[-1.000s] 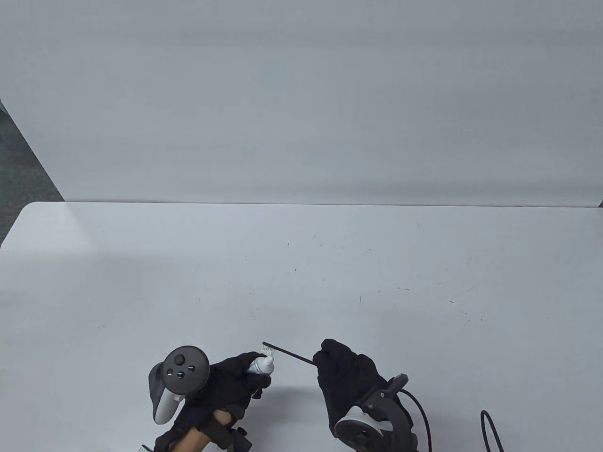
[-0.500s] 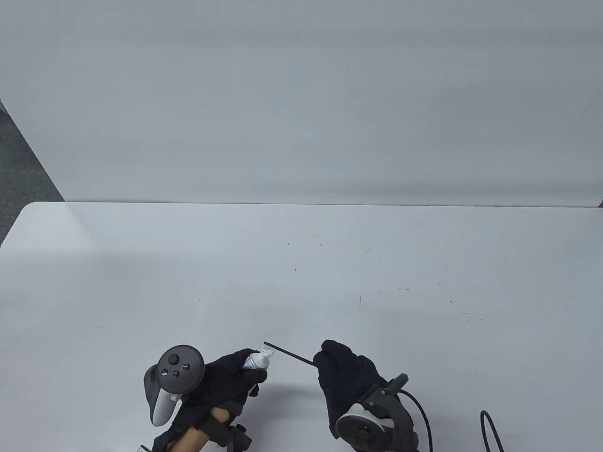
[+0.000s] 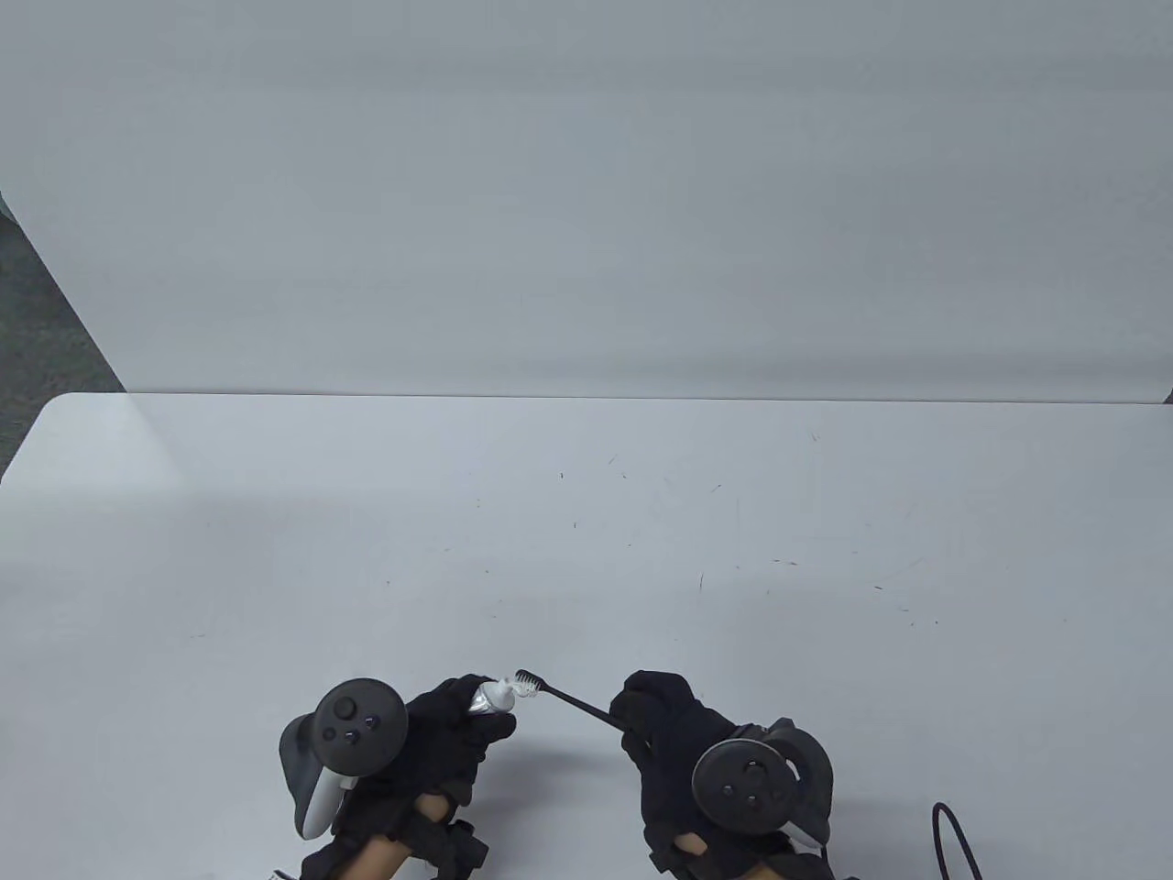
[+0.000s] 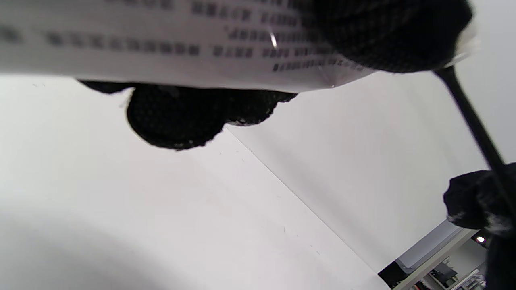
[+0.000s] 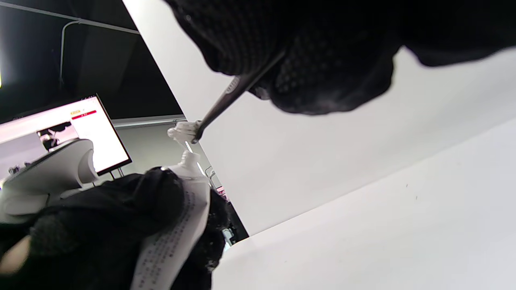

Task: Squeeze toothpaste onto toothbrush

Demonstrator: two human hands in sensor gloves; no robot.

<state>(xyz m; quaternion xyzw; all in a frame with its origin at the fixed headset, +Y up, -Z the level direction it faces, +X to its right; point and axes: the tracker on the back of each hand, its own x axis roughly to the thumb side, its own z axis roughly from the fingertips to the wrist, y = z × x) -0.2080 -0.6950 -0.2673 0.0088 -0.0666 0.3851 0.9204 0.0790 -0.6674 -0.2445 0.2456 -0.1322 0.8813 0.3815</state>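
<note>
Glossy toothpaste tube point(image 4: 161, 44), knit-cloth gloves point(image 3: 458, 733), matt table point(image 3: 586, 550)

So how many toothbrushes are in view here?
1: the toothbrush is held by the right hand, its head at the nozzle of the tube in the left hand. None seem hidden.

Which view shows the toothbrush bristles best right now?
Right wrist view: the toothbrush bristles stand in profile just above the toothpaste tube nozzle. Table view shows them small, at the nozzle. Left wrist view shows only the handle; the left hand hides the head.
</note>
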